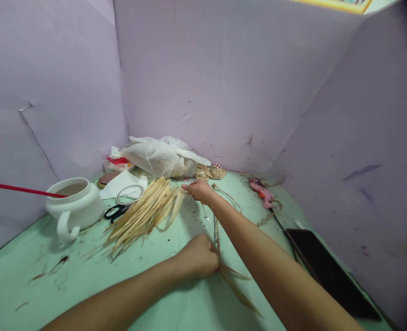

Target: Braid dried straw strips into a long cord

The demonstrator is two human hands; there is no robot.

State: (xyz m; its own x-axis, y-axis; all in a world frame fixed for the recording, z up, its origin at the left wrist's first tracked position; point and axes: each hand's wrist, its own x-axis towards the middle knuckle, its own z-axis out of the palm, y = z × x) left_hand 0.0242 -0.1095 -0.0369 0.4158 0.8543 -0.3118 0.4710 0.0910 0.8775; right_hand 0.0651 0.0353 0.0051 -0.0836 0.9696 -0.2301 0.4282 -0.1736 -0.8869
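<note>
My left hand [200, 255] is closed in a fist around a twisted cord [216, 232] of dry fibre, low in the middle of the view. Loose flat ends [239, 292] of the fibre stick out to its right. Further forward, my right hand [198, 189] reaches across and pinches a pale dry strip [177, 205] at the right side of a bundle of straw-coloured strips [143, 214]. The bundle lies on the green table [96, 276]. Beyond my right forearm, more twisted cord [231, 198] runs over the table.
At the left stand a white pot [86, 209] with a red stick [20, 188], black-handled scissors [115, 212] and a tape roll [129, 194]. Plastic bags [162, 156] and woven pieces [217, 172] lie at the back. A pink glue gun [263, 194] and dark tablet [330, 271] are right.
</note>
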